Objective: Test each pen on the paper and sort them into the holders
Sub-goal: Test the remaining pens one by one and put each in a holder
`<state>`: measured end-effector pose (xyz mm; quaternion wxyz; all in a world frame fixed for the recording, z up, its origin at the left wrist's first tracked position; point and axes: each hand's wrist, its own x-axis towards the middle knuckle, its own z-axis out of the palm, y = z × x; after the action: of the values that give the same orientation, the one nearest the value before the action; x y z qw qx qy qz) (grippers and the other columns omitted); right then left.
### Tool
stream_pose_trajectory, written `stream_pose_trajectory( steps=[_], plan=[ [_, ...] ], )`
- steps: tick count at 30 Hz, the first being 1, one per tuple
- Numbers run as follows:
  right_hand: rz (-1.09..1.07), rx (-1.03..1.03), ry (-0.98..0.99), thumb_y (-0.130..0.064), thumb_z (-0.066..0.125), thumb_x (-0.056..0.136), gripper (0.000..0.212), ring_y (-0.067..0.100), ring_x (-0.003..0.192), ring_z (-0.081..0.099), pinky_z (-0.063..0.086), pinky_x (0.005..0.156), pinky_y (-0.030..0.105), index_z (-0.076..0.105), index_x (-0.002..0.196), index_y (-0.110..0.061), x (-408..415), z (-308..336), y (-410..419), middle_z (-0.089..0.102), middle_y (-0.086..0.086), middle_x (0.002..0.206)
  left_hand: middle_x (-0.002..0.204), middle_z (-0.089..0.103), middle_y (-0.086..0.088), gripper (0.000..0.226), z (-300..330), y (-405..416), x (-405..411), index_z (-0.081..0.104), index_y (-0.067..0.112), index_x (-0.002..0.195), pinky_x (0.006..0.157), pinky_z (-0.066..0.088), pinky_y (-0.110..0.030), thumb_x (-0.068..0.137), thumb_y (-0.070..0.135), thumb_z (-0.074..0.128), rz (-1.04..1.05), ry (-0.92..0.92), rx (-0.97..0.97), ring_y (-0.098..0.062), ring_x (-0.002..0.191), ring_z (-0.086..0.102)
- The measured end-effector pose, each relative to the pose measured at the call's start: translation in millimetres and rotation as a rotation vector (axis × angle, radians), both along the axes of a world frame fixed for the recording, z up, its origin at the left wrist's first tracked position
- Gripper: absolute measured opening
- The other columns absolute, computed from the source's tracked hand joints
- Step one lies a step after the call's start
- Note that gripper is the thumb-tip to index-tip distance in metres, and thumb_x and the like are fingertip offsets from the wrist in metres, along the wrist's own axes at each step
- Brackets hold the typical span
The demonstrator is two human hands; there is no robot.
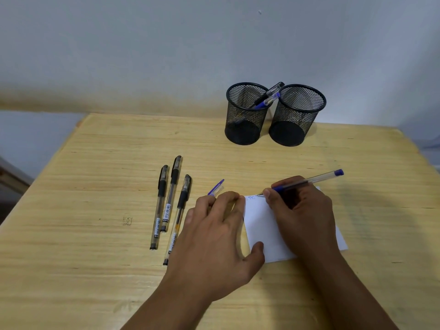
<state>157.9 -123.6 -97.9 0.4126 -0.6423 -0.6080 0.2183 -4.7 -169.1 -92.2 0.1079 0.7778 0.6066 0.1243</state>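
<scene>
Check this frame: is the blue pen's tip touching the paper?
Touching. The head view shows the right hand holding the blue pen with its tip meeting the paper's top edge, beside fresh blue marks.

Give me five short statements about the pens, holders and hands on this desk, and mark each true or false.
1. The right hand holds a blue pen with its tip on the paper. True.
2. Both mesh holders contain pens. False: only the left holder does; the right holder looks empty.
3. Three black pens lie on the desk. True.
4. The left hand holds a black pen. False: it holds a blue pen cap.
5. The paper is blank. False: blue marks show near its top edge.
</scene>
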Motion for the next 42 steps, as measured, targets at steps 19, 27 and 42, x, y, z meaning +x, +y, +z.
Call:
stream_pose_trajectory(
  steps=[19, 27, 42],
  plan=[
    [0.003, 0.007, -0.014, -0.018, 0.073, 0.084, 0.008, -0.023, 0.078, 0.055, 0.037, 0.068, -0.005, 0.066, 0.085, -0.021, -0.3, -2.7, 0.9, 0.057, -0.026, 0.073, 0.141, 0.035, 0.018, 0.073, -0.5, 0.0, -1.0, 0.04, 0.031, 0.14, 0.098, 0.032, -0.032, 0.077, 0.067, 0.04, -0.001, -0.009, 0.003, -0.016, 0.124, 0.029],
    [-0.023, -0.001, -0.041, -0.02, 0.072, 0.085, 0.009, -0.026, 0.079, 0.053, 0.035, 0.07, -0.007, 0.063, 0.086, -0.023, -1.3, -3.4, 1.5, 0.055, -0.027, 0.072, 0.143, 0.035, 0.018, 0.075, -1.0, -0.4, -1.5, 0.039, 0.031, 0.142, 0.097, 0.03, -0.031, 0.077, 0.068, 0.039, 0.003, -0.005, -0.003, -0.016, 0.125, 0.028],
    [-0.032, -0.029, -0.02, -0.021, 0.071, 0.086, 0.008, -0.025, 0.078, 0.053, 0.037, 0.071, -0.006, 0.063, 0.087, -0.022, -2.0, -3.1, 2.3, 0.056, -0.024, 0.072, 0.142, 0.039, 0.017, 0.074, -3.1, 0.3, -1.2, 0.043, 0.03, 0.14, 0.095, 0.033, -0.033, 0.076, 0.067, 0.041, 0.01, -0.003, 0.006, -0.017, 0.122, 0.031]
  ],
)
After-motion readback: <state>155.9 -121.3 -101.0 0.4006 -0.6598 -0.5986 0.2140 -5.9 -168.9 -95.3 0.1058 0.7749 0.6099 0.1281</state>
